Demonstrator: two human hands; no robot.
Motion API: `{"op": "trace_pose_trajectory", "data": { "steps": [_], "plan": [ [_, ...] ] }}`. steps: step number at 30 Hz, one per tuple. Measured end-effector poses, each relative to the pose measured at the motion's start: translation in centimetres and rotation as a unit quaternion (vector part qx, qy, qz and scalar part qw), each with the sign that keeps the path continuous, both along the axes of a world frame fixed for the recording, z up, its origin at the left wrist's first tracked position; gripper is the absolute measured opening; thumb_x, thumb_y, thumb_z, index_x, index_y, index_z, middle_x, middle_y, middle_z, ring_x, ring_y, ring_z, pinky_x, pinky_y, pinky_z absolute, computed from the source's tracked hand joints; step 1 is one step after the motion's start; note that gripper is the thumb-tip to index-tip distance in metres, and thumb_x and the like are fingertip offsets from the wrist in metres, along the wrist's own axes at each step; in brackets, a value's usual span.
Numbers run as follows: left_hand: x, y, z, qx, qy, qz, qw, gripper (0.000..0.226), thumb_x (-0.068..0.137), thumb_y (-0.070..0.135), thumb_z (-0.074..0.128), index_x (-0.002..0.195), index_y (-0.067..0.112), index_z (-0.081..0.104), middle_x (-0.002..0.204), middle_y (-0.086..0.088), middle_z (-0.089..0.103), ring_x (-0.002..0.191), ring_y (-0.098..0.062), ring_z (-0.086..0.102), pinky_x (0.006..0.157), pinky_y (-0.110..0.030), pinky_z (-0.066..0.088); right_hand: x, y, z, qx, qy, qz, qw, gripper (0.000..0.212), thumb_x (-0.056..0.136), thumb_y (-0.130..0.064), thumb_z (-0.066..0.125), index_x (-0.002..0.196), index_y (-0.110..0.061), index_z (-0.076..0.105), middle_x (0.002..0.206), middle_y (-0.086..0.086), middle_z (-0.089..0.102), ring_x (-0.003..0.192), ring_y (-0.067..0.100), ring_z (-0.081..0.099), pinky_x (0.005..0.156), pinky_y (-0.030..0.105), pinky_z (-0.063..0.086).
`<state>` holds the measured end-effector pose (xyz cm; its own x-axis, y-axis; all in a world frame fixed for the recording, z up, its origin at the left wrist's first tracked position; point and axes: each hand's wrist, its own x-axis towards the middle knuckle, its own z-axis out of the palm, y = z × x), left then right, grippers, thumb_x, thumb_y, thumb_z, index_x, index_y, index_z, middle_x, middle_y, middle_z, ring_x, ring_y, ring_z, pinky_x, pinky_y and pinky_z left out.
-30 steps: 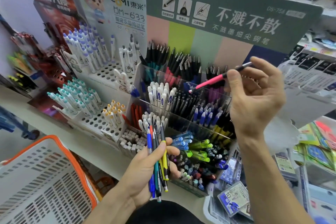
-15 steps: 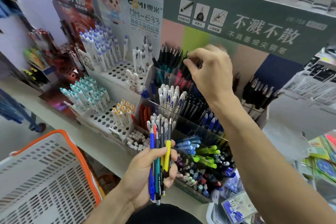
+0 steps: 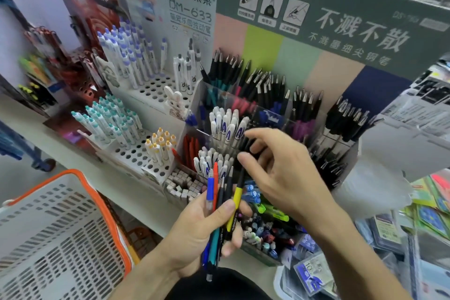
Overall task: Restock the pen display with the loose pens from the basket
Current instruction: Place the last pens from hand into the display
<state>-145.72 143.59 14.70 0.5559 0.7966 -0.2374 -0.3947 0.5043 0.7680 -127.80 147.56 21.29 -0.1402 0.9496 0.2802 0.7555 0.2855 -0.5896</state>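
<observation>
I'm clamping the bunch of loose pens [image 3: 220,204] in my left hand [image 3: 207,224] while my right hand [image 3: 280,173] is reaching in spread, probably best pinching that light, slick yellow-grip pen [image 3: 236,198] mid-barrel.

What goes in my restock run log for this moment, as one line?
left hand: holds pen bundle | right hand: open, reaching to yellow-grip pen | basket: lower left

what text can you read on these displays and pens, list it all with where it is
"DS 点石" and "不溅不散": dark green header board over the black pens.
"domi 東米" and "DM-633": white cartoon header card.
"A": white pen caps.
"10": blue-and-white packet at the bottom.
Too small or blurred: the green board's small lines, the red card, and print on the pens in the left hand.
</observation>
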Motion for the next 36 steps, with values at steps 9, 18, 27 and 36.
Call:
{"op": "trace_pose_trajectory", "data": {
  "steps": [9,18,27,36],
  "plan": [
    [1.8,-0.4,-0.3,-0.016,0.003,-0.007,1.0,0.039,0.086,0.015,0.069,0.117,-0.003,0.055,0.092,-0.023,0.065,0.048,-0.021,0.056,0.033,-0.022,0.04,2.4,-3.7,-2.2,-0.142,0.385,-0.108,0.906,0.018,0.086,-0.005,0.079,0.099,-0.011,0.068,0.084,0.013,0.076,0.069,0.021,0.072,0.059,0.028,0.057],
    [2.2,0.0,-0.1,-0.08,0.034,-0.021,0.996,0.03,0.094,0.024,0.066,0.106,-0.003,0.057,0.081,-0.019,0.059,0.044,-0.019,0.051,0.031,-0.022,0.037,5.3,-5.9,-1.2,0.151,0.449,-0.202,0.857,0.033,0.078,-0.004,0.078,0.108,-0.014,0.066,0.097,0.01,0.079,0.086,0.023,0.077,0.073,0.029,0.062],
    [2.8,-0.2,-0.1,-0.091,0.049,-0.008,0.995,0.033,0.096,-0.008,0.048,0.128,0.0,0.043,0.087,-0.024,0.065,0.059,-0.03,0.061,0.049,-0.032,0.053,9.1,-6.0,-4.1,0.335,0.227,-0.258,0.877,0.035,0.085,-0.003,0.083,0.114,-0.004,0.064,0.112,0.004,0.07,0.09,0.015,0.074,0.075,0.026,0.055],
    [3.1,-0.4,0.5,-0.069,0.035,-0.018,0.997,0.034,0.095,0.008,0.053,0.128,0.0,0.053,0.097,-0.018,0.069,0.066,-0.029,0.065,0.056,-0.034,0.057,8.5,-5.1,-6.1,0.197,0.021,-0.254,0.947,0.022,0.084,-0.011,0.082,0.105,-0.01,0.08,0.102,0.005,0.062,0.091,0.019,0.055,0.082,0.013,0.042]
  ]
}}
